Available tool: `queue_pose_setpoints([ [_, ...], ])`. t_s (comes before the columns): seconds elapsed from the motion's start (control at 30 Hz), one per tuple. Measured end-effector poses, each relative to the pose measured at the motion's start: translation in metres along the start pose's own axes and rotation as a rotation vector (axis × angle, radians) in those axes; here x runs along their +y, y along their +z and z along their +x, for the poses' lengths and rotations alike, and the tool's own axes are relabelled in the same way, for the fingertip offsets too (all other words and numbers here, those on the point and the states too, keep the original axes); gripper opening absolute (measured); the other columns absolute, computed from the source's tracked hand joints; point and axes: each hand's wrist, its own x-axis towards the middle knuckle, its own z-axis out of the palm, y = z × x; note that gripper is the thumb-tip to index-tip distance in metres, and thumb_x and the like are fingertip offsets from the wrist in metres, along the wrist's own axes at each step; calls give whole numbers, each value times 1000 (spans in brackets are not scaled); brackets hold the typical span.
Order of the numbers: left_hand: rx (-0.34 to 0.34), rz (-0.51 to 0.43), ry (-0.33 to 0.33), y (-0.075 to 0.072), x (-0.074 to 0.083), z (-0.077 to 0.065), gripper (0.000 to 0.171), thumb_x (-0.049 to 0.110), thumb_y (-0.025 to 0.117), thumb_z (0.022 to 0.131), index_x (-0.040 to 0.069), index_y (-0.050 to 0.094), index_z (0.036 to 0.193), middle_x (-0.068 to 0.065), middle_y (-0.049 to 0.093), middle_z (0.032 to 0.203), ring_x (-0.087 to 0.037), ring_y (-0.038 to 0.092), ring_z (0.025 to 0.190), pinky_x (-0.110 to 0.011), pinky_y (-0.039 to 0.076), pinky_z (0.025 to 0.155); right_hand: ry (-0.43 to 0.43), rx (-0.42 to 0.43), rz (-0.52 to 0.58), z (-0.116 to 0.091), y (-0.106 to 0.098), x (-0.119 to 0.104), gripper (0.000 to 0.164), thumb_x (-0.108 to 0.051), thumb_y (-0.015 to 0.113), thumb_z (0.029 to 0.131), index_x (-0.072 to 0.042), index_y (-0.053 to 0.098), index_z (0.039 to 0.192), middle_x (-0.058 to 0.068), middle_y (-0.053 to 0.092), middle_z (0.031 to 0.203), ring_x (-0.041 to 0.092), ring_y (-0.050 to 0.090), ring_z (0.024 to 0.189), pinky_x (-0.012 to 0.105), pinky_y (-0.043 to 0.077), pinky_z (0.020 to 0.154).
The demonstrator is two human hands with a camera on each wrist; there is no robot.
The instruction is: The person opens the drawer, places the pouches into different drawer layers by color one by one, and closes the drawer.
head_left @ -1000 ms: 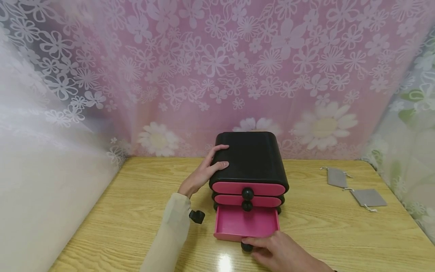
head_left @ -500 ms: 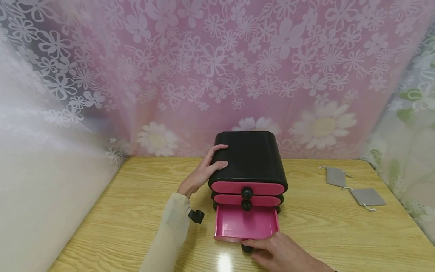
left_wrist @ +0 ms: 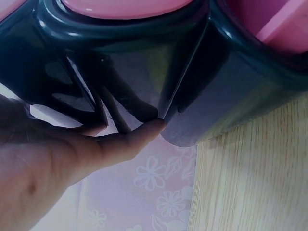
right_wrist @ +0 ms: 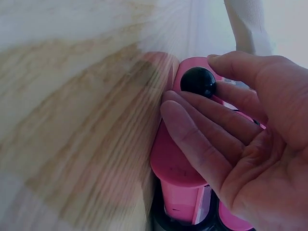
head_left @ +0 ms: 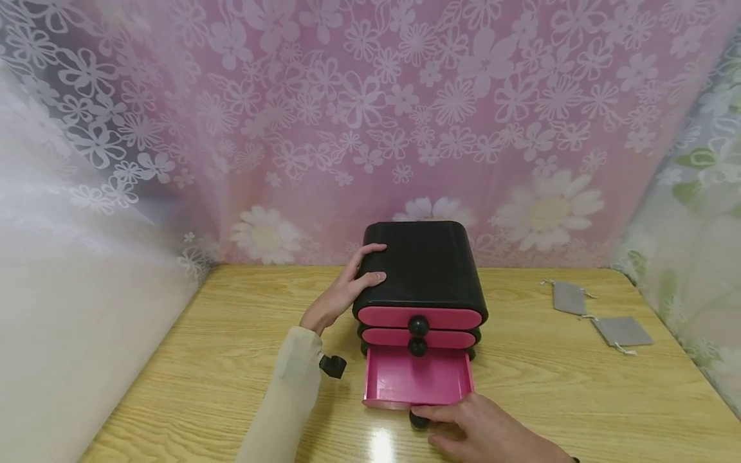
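A small black drawer cabinet (head_left: 422, 263) with pink drawers and round black knobs stands on the table. Its bottom drawer (head_left: 405, 379) is pulled out, and no contents show inside. My left hand (head_left: 338, 292) rests on the cabinet's left side, two fingertips over the top edge; the left wrist view shows a finger (left_wrist: 130, 144) straight against the glossy side. My right hand (head_left: 483, 424) is at the bottom drawer's front. In the right wrist view its fingers (right_wrist: 207, 130) extend loosely around the bottom knob (right_wrist: 198, 82), the thumb near the drawer's upper edge.
Two grey drawstring pouches (head_left: 570, 298) (head_left: 622, 331) lie on the wooden table (head_left: 579, 392) to the right. A black wrist device (head_left: 332, 366) sticks out from my left sleeve. Flowered curtains (head_left: 347, 128) hang behind and at both sides.
My right hand's lower fingers have moved slightly away from the knob. The drawer stays pulled out, and my left hand keeps its place on the cabinet. The whole view has shifted slightly.
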Motion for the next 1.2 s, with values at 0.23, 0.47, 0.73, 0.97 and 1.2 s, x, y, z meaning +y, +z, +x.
queue_pose_setpoints([
  [0.23,4,7,2,0,2,-1,53,35,56,103,45,37,151,-2,41,157,-24,55,135,-45,47,110,0,-20,31,0,-3,1,43,-37,71,96,-36,64,138,-13,60,137,9,48,119,22,51,98],
  [0.47,5,15,6,0,2,-1,54,36,56,102,45,36,151,-3,41,157,-24,56,134,-44,47,109,-32,-65,101,-5,-8,4,41,-35,69,98,-31,66,138,-14,65,125,1,52,104,18,50,84],
  [0.73,12,14,-1,0,2,-1,52,36,57,102,48,38,149,-1,42,155,-22,57,132,-46,47,110,-119,-81,264,-17,-17,9,37,-29,67,100,-19,68,136,-9,73,112,-5,62,91,17,53,74],
  [0.97,8,6,9,0,1,-1,51,35,56,102,48,38,149,0,41,155,-23,56,134,-48,46,111,-145,-7,231,-30,-30,13,33,-27,64,102,-18,69,134,0,74,127,-3,64,94,20,56,75],
  [1.2,15,6,12,0,0,0,51,34,56,102,47,39,148,2,42,154,-22,55,135,-48,46,111,-297,236,52,-39,-41,25,25,-15,70,97,-12,74,122,-1,79,104,-3,67,84,21,56,65],
])
